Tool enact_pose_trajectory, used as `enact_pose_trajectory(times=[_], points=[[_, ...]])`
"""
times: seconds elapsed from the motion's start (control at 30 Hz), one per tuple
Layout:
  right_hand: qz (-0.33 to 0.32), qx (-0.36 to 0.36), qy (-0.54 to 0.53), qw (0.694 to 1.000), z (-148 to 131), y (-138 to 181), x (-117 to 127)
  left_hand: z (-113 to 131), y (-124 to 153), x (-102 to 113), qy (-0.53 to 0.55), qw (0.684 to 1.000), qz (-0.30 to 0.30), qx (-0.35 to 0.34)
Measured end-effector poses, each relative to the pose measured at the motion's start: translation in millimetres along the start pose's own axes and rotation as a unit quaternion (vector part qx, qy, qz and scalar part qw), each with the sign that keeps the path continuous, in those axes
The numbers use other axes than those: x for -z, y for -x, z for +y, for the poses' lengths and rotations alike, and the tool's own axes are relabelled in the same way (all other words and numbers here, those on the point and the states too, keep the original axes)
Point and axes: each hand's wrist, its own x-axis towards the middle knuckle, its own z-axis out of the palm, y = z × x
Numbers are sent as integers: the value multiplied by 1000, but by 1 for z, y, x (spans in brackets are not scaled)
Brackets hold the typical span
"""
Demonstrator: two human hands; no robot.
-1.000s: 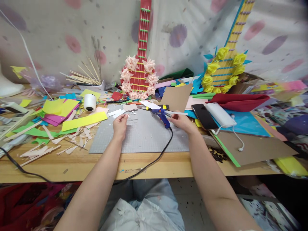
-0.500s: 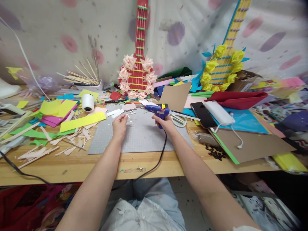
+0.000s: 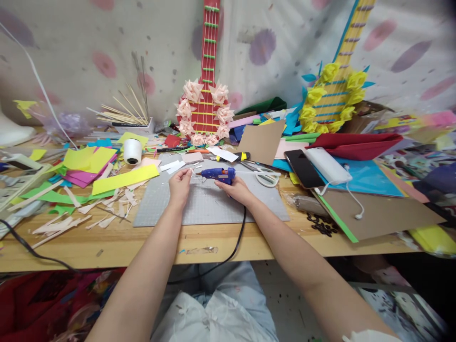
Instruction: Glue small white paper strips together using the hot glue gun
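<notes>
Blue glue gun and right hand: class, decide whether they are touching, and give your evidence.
Touching. The head view shows the right hand closed around the handle of the blue glue gun.

The front of the grey cutting mat (image 3: 210,211) is bare, leaving a low way in between the forearms, with the black cord (image 3: 240,240) crossing its right side. Farther in, the blue glue gun (image 3: 215,174) spans most of the gap between left hand (image 3: 180,185) and right hand (image 3: 238,188). Scissors (image 3: 268,178) obstruct the mat's right rear; paper offcuts (image 3: 123,205) crowd its left; the red guitar (image 3: 205,114) stands upright behind.
</notes>
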Motion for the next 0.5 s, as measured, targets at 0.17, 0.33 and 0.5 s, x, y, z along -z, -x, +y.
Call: enact_pose_trajectory(times=[0.17,0.33,0.5], points=[[17,16,11,1000,3,-2,-2,-1,0,0,-8,1000,1,-2],[14,28,17,999,2,-1,-1,-1,0,0,-14,1000,-3,-4],[9,26,26,999,-2,0,0,1,1,0,-11,1000,-4,-8]])
